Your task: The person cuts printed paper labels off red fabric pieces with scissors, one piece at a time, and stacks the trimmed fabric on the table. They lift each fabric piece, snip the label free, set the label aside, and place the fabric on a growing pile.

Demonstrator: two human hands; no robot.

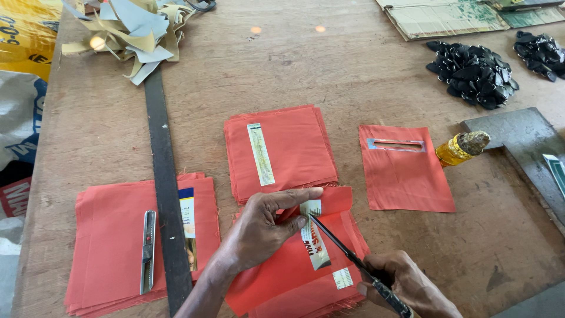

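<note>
Right hand (406,288) gripping thin black blade (338,244), tip at printed card strip (313,241) on near orange fabric stack (282,277). Left hand (259,227) pinches folded fabric edge beside it, bench (353,76) front-centre.

two bare hands, left hand (259,227) and right hand (409,285), no gloves, no rings showing, left forearm uncovered with no sleeve in view, right wrist cut off at the picture's lower edge.
</note>
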